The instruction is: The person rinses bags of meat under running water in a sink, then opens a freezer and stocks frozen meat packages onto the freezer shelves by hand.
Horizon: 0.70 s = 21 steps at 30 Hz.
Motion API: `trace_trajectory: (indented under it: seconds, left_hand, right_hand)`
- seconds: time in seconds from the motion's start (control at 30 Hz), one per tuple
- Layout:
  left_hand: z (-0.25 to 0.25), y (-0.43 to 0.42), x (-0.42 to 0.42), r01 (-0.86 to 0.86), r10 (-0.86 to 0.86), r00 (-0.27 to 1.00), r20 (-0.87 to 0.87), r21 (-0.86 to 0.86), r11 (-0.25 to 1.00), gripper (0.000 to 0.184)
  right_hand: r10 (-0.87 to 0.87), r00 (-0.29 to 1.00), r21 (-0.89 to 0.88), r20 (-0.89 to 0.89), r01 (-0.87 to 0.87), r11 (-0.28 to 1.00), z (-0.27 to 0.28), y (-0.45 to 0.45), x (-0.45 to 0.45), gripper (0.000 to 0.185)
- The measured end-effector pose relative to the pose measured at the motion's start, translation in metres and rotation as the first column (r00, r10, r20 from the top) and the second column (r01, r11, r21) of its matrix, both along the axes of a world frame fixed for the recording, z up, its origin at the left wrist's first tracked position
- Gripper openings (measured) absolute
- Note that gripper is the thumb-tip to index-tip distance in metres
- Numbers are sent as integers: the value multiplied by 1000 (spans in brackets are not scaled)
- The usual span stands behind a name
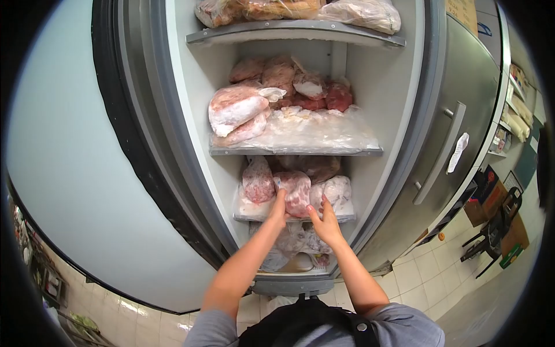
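An upright freezer stands open in front of me, with bagged frozen meat on its shelves. On the third shelf (pixel 241 218) down, a frosty pink meat bag (pixel 295 191) sits between my hands. My left hand (pixel 280 202) lies along its left side, fingertips partly hidden against the bags. My right hand (pixel 324 220) is at its lower right, thumb and fingers apart, beside a white frosted bag (pixel 338 194). A reddish bag (pixel 258 180) rests left of my left hand.
More bagged meat (pixel 237 113) lies on the shelf above, and further bags (pixel 352 14) on the top shelf. The open door (pixel 144 144) is at left. A closed steel door with a handle (pixel 442 153) and a dark chair (pixel 497 231) are at right.
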State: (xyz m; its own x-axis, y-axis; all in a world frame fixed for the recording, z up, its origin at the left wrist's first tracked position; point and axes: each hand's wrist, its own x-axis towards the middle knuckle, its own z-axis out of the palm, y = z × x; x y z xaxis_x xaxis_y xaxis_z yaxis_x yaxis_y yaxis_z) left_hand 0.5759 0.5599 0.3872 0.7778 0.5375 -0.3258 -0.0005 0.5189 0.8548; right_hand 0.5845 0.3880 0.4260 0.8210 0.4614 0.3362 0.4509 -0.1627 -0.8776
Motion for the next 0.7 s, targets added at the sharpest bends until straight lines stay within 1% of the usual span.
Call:
trace_trajectory:
  seconds: [0.03, 0.07, 0.1, 0.13, 0.17, 0.23, 0.27, 0.33, 0.37, 0.4, 0.43, 0.47, 0.5, 0.57, 0.6, 0.63, 0.7]
  left_hand:
    - [-4, -5, -10, 78, -76, 994, 79, -22, 997, 59]
    - [6, -22, -26, 67, -64, 992, 106, -21, 998, 57]
    - [22, -43, -48, 55, -51, 990, 133, -20, 998, 55]
    - [33, -62, -68, 64, -62, 982, 178, -4, 998, 53]
    - [41, -78, -86, 74, -75, 972, 222, 15, 997, 52]
    - [40, -107, -109, -54, 19, 954, 299, 107, 993, 50]
    - [44, -120, -122, -57, -7, 944, 331, 185, 981, 53]
    - [56, -143, -138, -103, -59, 911, 408, 365, 925, 58]
    - [63, -152, -146, -141, -94, 889, 448, 463, 875, 59]
    - [83, -159, -154, -146, -142, 879, 456, 539, 830, 60]
    - [96, -161, -157, -120, -206, 864, 459, 586, 801, 61]
    - [113, -163, -159, -126, -240, 849, 471, 621, 774, 61]
    - [129, -163, -158, -136, -273, 832, 484, 655, 744, 61]
    - [151, -163, -148, -169, -279, 816, 507, 670, 723, 66]
    - [168, -160, -146, -231, -280, 802, 528, 705, 671, 73]
    - [177, -156, -143, -241, -299, 786, 541, 714, 658, 77]
    - [180, -149, -137, -406, -263, 754, 601, 743, 532, 76]
  right_hand:
    - [27, 979, 77, -201, -12, 997, 9, -4, -9, 66]
    - [30, 979, 76, -201, -15, 997, 12, -9, -13, 66]
    - [215, 873, 239, -438, -118, 964, 13, -15, -16, 67]
    - [404, 683, 409, -609, -166, 897, 14, -23, -20, 67]
    - [403, 683, 407, -609, -168, 898, 16, -32, -29, 67]
    - [581, 605, 569, -545, -242, 786, 19, -55, -49, 67]
    - [581, 608, 562, -542, -252, 788, 16, -66, -58, 67]
    - [653, 629, 664, -422, -276, 695, 15, -90, -72, 72]
    - [651, 628, 654, -427, -283, 701, 24, -98, -78, 72]
    - [631, 671, 646, -390, -288, 707, 35, -106, -84, 75]
    - [604, 713, 636, -356, -289, 716, 45, -115, -90, 79]
    - [545, 746, 604, -383, -244, 759, 56, -122, -93, 85]
    - [555, 769, 597, -317, -293, 747, 71, -126, -93, 87]
    - [530, 829, 628, -179, -318, 710, 97, -127, -93, 83]
    - [487, 845, 618, -222, -264, 741, 115, -125, -94, 77]
    - [441, 858, 604, -264, -209, 769, 134, -121, -94, 71]
    - [428, 858, 686, -283, -131, 716, 173, -97, -88, 59]
